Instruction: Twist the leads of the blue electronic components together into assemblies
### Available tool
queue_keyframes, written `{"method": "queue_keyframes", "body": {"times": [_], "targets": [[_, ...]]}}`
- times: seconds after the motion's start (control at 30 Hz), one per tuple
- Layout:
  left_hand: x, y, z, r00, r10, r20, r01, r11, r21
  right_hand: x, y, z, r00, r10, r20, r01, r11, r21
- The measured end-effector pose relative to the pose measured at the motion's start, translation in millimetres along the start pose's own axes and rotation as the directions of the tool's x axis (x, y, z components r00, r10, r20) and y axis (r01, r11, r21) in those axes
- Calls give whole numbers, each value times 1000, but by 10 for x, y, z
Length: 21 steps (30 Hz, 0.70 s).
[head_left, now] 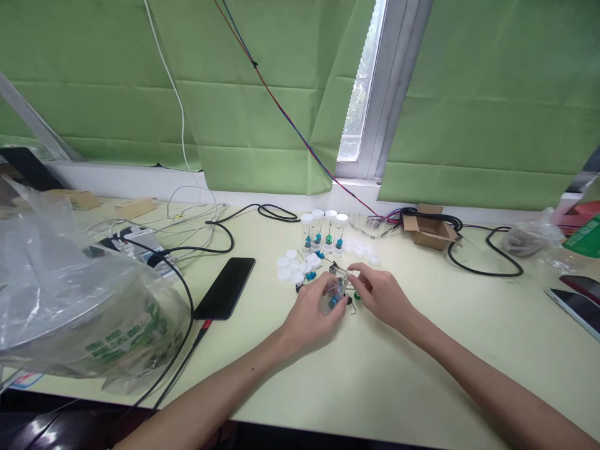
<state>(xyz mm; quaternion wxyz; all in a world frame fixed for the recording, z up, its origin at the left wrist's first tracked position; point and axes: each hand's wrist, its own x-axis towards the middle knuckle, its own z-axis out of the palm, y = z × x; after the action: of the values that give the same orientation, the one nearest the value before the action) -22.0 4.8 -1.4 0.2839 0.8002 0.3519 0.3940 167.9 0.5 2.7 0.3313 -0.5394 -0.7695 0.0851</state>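
My left hand [309,315] is wrapped round a short clear plastic tube [332,294]; a blue piece [334,302] shows through its wall. My right hand [382,294] is beside the tube's mouth, thumb and forefinger pinched on what looks like a thin metal rod [344,271]. Small parts with rods lie around the hands, among them a blue one [310,275] and a green one [357,295] half hidden by my fingers. Behind stand several clear tubes [329,232] with white caps on, holding blue or green pieces. Loose white caps [289,265] lie to the left.
More pale caps [362,249] lie right of the tubes. A black phone [225,289] on a cable and a large plastic bag [94,312] occupy the left. At the back sits an open cardboard box [429,230] near black cables [487,273]. Another phone [572,310] rests far right.
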Motion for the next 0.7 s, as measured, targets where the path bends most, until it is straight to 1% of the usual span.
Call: {"method": "queue_keyframes", "body": {"times": [0.07, 0.17, 0.27, 0.37, 0.53, 0.7], "targets": [[0, -6, 6, 1000, 1, -8, -1, 1000, 3, 87, -55, -20, 997, 15, 74, -4, 990, -144], [-1, -13, 15, 1000, -2, -28, 2, 1000, 11, 278, -86, -48, 987, 42, 158, 17, 936, -352], [-4, -24, 23, 999, 2, -48, -1, 1000, 26, 504, -92, -42, 973, 95, 208, 10, 893, -451], [-7, -40, 31, 998, 13, -57, -11, 999, 34, 713, -104, 28, 939, 144, 312, 30, 870, -493], [-13, -55, 38, 997, 8, -71, -6, 999, 34, 964, -78, 247, 922, 188, 338, 11, 861, -509], [-27, -45, 40, 998, 4, -67, -1, 999, 41, 1060, -2, 397, 918, 220, 331, -11, 847, -532]]}}
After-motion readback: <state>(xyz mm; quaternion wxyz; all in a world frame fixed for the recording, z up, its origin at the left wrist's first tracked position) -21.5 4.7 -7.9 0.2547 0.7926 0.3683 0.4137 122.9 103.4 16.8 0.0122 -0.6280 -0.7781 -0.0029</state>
